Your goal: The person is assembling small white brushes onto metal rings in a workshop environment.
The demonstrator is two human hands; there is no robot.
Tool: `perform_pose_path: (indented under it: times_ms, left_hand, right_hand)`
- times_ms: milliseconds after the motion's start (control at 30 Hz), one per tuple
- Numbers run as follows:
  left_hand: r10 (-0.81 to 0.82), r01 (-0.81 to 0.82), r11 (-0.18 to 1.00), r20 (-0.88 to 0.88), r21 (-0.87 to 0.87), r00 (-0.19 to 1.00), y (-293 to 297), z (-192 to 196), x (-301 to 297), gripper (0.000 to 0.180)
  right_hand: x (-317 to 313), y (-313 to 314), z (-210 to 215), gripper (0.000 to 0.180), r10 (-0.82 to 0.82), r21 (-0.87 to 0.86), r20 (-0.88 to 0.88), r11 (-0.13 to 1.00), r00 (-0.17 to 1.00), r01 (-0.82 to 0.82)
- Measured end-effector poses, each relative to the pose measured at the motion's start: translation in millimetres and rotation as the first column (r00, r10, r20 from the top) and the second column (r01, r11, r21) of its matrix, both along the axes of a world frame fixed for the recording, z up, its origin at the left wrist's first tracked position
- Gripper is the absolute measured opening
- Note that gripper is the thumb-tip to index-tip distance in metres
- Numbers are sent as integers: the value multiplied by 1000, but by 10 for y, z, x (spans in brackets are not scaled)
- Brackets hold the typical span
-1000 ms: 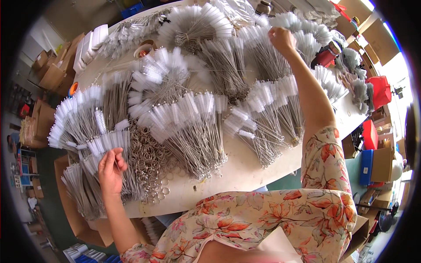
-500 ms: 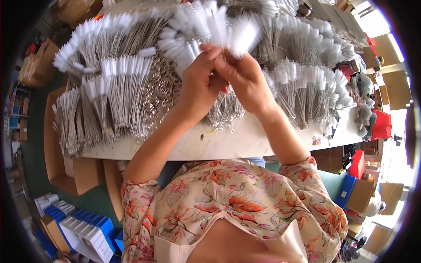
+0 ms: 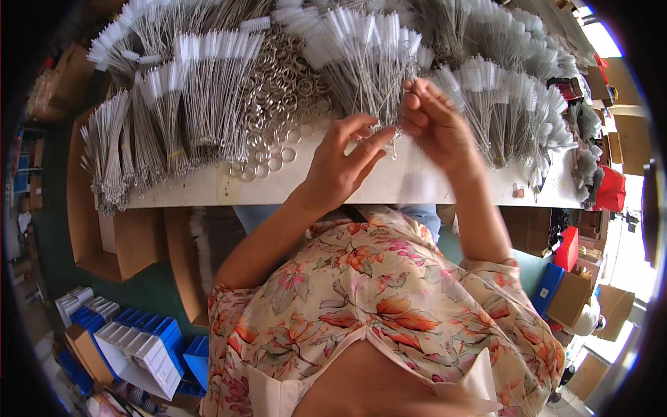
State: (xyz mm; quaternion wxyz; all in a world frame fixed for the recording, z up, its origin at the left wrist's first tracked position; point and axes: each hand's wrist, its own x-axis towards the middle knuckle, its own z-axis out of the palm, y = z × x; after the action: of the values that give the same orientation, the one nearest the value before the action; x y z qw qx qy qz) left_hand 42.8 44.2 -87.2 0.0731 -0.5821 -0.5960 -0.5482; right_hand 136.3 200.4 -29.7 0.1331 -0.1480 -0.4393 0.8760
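Small tube brushes with white bristles and twisted-wire stems (image 3: pixel 365 66) lie bunched in front of me, looped ends toward me. My left hand (image 3: pixel 340 163) is at those loops, with its thumb and curled fingers closing on a wire end. To its right, my right hand (image 3: pixel 441 128) is raised and smeared by motion, its fingers closed on a tube brush. A thin wire with a loop (image 3: pixel 408 52) rises above these fingers, and a pale, bristle-like blur (image 3: pixel 420 174) shows below them. A heap of metal rings (image 3: pixel 274 118) lies left of the middle bunch.
More brush bundles stand on the left (image 3: pixel 208 90) and right (image 3: pixel 497 111) of the white table (image 3: pixel 313 182). Cardboard boxes (image 3: pixel 139 243) are below its left edge, with blue and white bins (image 3: pixel 139 358) on the floor. A red item (image 3: pixel 609 189) is at the right end.
My hands have come apart and nearer to me from above the middle bunch. The left has gone down to the wire loops; the right has moved right. The view has shifted.
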Motion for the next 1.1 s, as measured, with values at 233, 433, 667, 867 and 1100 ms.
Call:
perform_pose_path:
  times_ms: [233, 433, 667, 867, 1100]
  left_hand:
    - [-159, 218, 952, 260, -216, 952, -352, -355, 44, 26]
    - [-154, 247, 946, 378, -212, 913, -430, -361, 192, 23]
    - [-118, 91, 971, -115, -221, 986, -448, -54, -204, 20]
    - [50, -310, 810, -469, -498, 882, -336, -204, -831, 12]
    - [-136, 287, 956, 953, 55, 271, -436, -13, -460, 16]
  right_hand:
    - [386, 33, -49, 8, -563, 32, 687, -608, 460, -793]
    - [386, -325, -311, 12, 128, 741, 592, 301, 796, -600]
    - [405, -267, -243, 14, 332, 303, 696, 668, 636, -680]
    - [499, -136, -466, 10, -213, 764, 446, -416, 869, -494]
    - [8, -550, -105, 13, -97, 867, 220, 475, 971, -149]
